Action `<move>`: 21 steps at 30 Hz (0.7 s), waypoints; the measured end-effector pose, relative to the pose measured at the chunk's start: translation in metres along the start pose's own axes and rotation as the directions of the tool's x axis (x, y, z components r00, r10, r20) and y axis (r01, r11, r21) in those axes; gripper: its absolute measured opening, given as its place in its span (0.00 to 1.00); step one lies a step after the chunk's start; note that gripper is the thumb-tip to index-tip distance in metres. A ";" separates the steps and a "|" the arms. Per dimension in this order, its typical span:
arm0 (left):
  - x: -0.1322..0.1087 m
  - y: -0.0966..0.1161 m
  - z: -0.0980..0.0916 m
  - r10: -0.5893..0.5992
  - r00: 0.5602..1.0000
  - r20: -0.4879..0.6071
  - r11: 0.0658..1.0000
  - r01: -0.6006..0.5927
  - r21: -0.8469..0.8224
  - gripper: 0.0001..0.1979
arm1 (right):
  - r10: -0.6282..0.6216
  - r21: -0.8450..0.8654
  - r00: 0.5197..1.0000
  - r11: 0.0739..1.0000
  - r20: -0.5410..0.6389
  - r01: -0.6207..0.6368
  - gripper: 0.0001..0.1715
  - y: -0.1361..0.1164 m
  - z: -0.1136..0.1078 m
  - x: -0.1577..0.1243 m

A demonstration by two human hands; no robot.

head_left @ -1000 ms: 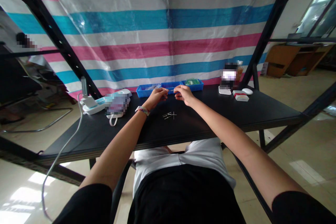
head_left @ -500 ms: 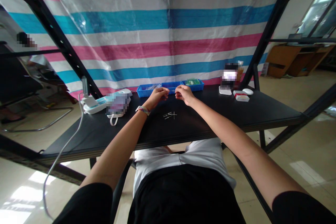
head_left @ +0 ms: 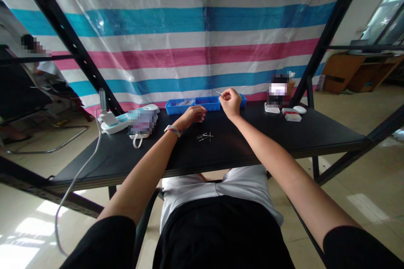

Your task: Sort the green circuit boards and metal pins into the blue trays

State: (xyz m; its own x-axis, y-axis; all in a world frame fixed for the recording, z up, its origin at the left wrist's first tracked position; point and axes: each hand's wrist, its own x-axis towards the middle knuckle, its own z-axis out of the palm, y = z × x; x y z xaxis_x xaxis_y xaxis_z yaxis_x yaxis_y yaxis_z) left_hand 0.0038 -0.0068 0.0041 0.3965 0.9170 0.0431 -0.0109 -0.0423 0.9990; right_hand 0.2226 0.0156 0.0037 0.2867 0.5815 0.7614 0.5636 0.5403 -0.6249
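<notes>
A thin rod (head_left: 218, 92) is raised in the right hand (head_left: 230, 101), pinched between the fingertips, its free end pointing up and to the left. That hand is at the right part of the blue tray (head_left: 207, 104), hiding most of the compartment there. The left hand (head_left: 191, 117) is apart from it, lower and in front of the tray, its fingers loosely curled; whether anything sits between them I cannot tell.

Nearer the person, several loose rods (head_left: 205, 137) lie on the bench (head_left: 252, 143), some crossing (they look much like the one held, though too small to compare closely). Some clear plastic (head_left: 185, 102) is in the tray's left compartment.

The step in hand, as I judge it, is one-handed handling of a single piece, with the left hand waiting close by. From this pose, a further move calls for a light, steady pinch, since so slight a rod could easily roll or slip, and for fingertips kept clear of the tray's rim.
</notes>
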 end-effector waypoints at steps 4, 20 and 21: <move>0.001 -0.003 0.000 -0.003 1.000 0.026 1.000 0.003 0.001 0.09 | -0.080 -0.046 0.996 0.996 -0.037 0.078 0.06 0.007 0.006 0.002; 0.005 -0.007 -0.004 0.032 0.999 -0.017 0.999 -0.032 0.006 0.08 | -0.034 0.016 0.856 0.999 0.516 0.030 0.10 0.003 0.009 -0.011; 0.005 -0.007 -0.005 0.038 0.999 -0.027 0.999 -0.038 0.006 0.08 | -0.049 0.065 0.803 0.998 0.594 0.013 0.09 -0.001 0.008 -0.013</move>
State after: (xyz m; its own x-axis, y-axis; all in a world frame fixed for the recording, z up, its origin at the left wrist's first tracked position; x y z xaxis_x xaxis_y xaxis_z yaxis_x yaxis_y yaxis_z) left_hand 0.0016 0.0005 -0.0030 0.3709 0.9251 0.0812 -0.0207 -0.0792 0.9966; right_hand 0.2117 0.0127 -0.0070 -0.2576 0.8014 0.5398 0.5157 0.5865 -0.6246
